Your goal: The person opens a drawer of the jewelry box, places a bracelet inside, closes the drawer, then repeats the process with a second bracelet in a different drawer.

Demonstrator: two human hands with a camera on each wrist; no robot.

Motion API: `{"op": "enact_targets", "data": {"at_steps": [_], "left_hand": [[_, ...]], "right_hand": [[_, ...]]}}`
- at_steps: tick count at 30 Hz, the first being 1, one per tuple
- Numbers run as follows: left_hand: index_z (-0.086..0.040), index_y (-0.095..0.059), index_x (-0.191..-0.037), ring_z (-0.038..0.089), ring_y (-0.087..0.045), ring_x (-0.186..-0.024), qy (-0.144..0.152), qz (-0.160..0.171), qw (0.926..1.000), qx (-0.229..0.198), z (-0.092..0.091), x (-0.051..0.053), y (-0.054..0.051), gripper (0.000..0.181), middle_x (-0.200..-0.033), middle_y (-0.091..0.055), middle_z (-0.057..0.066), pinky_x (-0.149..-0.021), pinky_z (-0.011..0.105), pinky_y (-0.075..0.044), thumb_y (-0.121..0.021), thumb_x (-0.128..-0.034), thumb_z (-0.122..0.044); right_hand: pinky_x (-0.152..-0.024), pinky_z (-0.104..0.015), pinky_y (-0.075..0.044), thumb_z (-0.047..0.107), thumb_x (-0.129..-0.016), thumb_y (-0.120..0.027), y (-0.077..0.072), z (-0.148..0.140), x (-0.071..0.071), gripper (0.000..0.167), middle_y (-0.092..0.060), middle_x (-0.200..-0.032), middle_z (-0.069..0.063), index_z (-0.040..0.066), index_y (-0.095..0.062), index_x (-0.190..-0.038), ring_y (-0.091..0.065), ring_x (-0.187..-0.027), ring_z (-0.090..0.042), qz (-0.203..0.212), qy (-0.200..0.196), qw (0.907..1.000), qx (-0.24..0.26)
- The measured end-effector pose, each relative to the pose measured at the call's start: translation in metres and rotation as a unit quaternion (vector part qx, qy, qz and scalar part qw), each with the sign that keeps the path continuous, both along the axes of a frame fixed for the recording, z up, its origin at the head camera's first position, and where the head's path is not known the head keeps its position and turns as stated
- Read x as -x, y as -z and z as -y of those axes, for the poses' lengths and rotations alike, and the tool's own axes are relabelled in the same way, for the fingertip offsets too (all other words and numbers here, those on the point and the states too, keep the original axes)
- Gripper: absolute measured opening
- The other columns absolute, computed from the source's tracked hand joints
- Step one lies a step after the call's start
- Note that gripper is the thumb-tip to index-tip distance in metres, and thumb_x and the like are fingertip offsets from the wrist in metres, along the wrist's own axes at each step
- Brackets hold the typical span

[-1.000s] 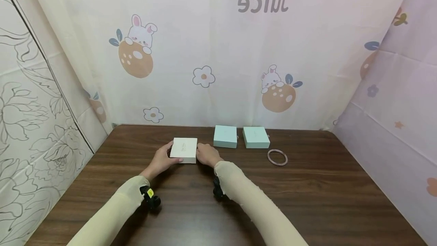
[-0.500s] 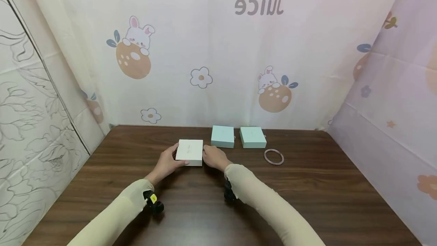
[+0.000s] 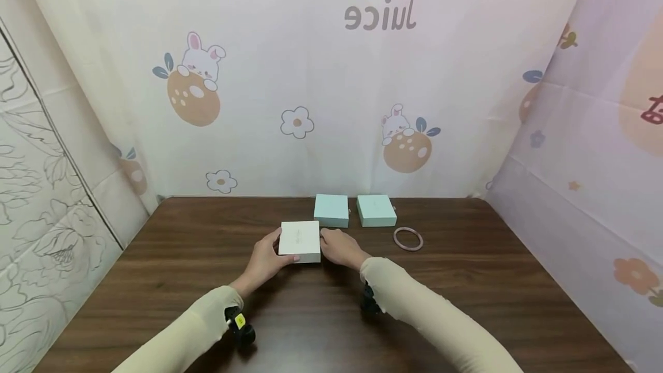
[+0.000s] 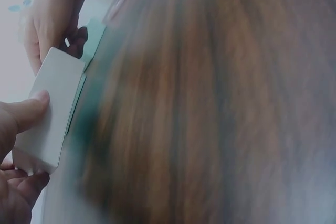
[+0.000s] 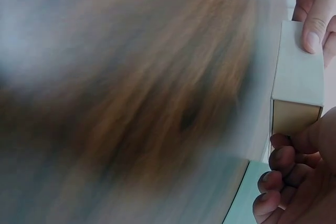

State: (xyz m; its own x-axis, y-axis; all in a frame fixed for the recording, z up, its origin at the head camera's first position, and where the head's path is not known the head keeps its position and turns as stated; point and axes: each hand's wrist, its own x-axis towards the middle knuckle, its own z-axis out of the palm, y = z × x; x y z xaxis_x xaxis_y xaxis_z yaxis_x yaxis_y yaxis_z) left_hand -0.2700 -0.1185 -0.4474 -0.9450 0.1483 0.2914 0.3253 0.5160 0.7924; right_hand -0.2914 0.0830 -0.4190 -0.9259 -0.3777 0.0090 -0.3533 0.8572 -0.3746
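In the head view a white box [image 3: 300, 239] sits in front of the mint boxes, faint lettering on its lid. My left hand [image 3: 263, 262] grips its left side, thumb on the front face; the left wrist view shows this thumb [image 4: 32, 111] too. At the box's right end is my right hand [image 3: 343, 248], fingers curled. The right wrist view has its thumb and index finger pinching at the box's tan end face [image 5: 295, 118]; what lies between the fingertips is hidden.
Two mint boxes [image 3: 331, 210] [image 3: 376, 210] stand at the back of the brown wooden table [image 3: 466, 281], small tabs on their right sides. A pinkish ring [image 3: 408, 239] lies in front of the right one. Printed curtains [image 3: 259, 73] hang behind and beside the table.
Both hands and the white box have moved right and nearer to me, from left of the mint boxes to partly in front of the left one. The head view has turned slightly right.
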Motion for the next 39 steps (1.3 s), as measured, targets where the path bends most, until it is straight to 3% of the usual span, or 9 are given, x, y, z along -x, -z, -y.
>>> {"op": "enact_targets", "data": {"at_steps": [13, 21, 39], "left_hand": [[0.015, -0.045, -0.133, 0.04, -0.05, -0.118, 0.004, -0.04, 0.9989, 0.025, -0.03, -0.026, -0.002, 0.082, -0.127, -0.053, 0.03, -0.095, 0.05, -0.041, -0.086, -0.0692, -0.015], [0.014, -0.045, -0.132, 0.04, -0.052, -0.115, 0.012, -0.046, 0.9988, 0.016, -0.044, -0.041, 0.002, 0.081, -0.126, -0.054, 0.03, -0.094, 0.049, -0.042, -0.086, -0.0689, -0.014], [0.016, -0.041, -0.134, 0.042, -0.048, -0.119, 0.028, -0.043, 0.9987, 0.004, -0.061, -0.056, 0.015, 0.083, -0.13, -0.049, 0.032, -0.094, 0.05, -0.041, -0.086, -0.0696, -0.011]], "right_hand": [[-0.049, -0.029, -0.034, 0.014, -0.102, -0.04, 0.002, -0.032, -0.023, 0.025, -0.047, -0.061, -0.001, 0.012, -0.054, -0.081, -0.041, -0.05, -0.014, -0.022, -0.003, 0.9996, 0.018], [-0.049, -0.029, -0.036, 0.014, -0.101, -0.041, 0.004, -0.046, -0.039, 0.023, -0.046, -0.06, 0.001, 0.012, -0.055, -0.083, -0.041, -0.05, -0.012, -0.028, -0.004, 0.9993, 0.023], [-0.049, -0.029, -0.037, 0.013, -0.1, -0.045, 0.012, -0.062, -0.057, 0.019, -0.047, -0.06, 0.001, 0.009, -0.06, -0.089, -0.042, -0.051, -0.012, -0.011, 0.006, 0.9998, 0.018]]}}
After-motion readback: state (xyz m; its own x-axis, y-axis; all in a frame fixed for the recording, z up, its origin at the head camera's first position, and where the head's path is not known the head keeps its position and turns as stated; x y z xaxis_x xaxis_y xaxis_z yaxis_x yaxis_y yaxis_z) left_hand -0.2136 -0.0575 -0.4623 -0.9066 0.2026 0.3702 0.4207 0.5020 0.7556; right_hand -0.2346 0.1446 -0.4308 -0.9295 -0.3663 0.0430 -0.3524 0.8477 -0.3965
